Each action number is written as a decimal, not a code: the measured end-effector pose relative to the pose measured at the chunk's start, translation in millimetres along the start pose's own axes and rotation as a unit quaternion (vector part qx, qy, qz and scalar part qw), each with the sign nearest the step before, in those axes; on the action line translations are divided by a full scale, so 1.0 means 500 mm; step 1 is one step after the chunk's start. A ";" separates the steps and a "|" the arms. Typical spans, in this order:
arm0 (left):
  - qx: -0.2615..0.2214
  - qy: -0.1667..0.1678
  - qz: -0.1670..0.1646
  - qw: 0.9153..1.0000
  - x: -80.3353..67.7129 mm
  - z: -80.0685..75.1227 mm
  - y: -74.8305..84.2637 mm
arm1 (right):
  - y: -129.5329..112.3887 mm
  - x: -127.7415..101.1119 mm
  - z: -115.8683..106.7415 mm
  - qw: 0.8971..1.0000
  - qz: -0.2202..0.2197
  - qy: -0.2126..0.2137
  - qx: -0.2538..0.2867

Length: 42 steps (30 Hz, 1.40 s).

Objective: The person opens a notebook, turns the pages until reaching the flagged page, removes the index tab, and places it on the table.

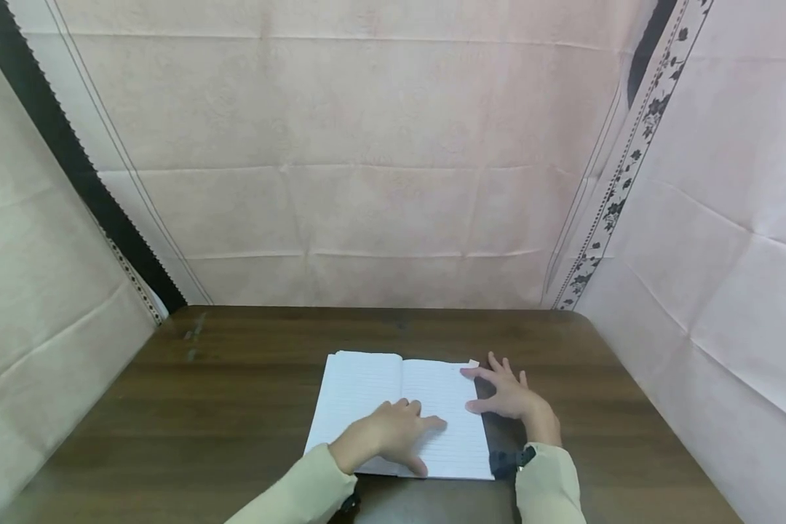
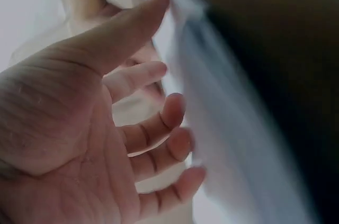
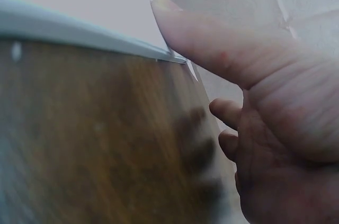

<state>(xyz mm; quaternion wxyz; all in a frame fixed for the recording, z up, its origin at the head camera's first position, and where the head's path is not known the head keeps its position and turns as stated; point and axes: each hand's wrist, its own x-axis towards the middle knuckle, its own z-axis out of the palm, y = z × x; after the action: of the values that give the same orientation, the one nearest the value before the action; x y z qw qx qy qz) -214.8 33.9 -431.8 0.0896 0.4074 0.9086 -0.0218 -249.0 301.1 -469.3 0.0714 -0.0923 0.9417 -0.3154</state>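
Note:
An open lined notebook [image 1: 399, 407] lies flat on the dark wooden table [image 1: 236, 386], near its front edge. My left hand [image 1: 406, 429] rests palm down on the lower part of the pages, fingers relaxed; in the left wrist view its fingers [image 2: 169, 123] are loosely bent beside the blurred page edges [image 2: 222, 118]. My right hand [image 1: 498, 389] lies spread at the notebook's right edge, its thumb and forefinger touching the page margin. The right wrist view shows the thumb [image 3: 212, 44] against the notebook's edge [image 3: 79, 30]. A small white tab [image 1: 474, 363] sticks out at the top right corner.
Pink cloth [image 1: 367, 182] hangs behind the table and along both sides, with a flowered border strip [image 1: 616, 196] on the right. Bare wood spreads left of the notebook and behind it. Both forearms wear beige sleeves [image 1: 550, 487].

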 end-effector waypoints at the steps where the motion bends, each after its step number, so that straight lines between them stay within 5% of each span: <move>1: 0.002 -0.003 0.003 1.000 0.004 0.005 0.007 | 0.000 0.000 0.001 1.000 -0.001 0.001 0.000; 16: -0.002 0.031 -0.020 0.999 0.027 0.022 0.019 | 0.004 0.013 0.006 1.000 0.000 0.012 0.005; 26: 0.022 0.051 -0.019 0.998 0.030 0.012 0.031 | 0.011 0.016 0.000 1.000 -0.001 0.015 0.005; 35: -0.012 0.047 0.003 0.999 0.032 0.008 0.020 | 0.017 0.014 0.002 1.000 0.000 0.013 0.019; 42: -0.069 0.120 0.013 0.990 0.032 -0.008 0.018 | 0.020 0.025 0.006 1.000 0.013 0.016 0.023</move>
<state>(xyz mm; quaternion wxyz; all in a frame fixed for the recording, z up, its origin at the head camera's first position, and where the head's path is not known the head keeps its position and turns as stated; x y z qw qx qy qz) -219.2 52.2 -430.5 0.0082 0.4113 0.9069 0.0909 -261.9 304.5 -478.7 0.0627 -0.0736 0.9362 -0.3379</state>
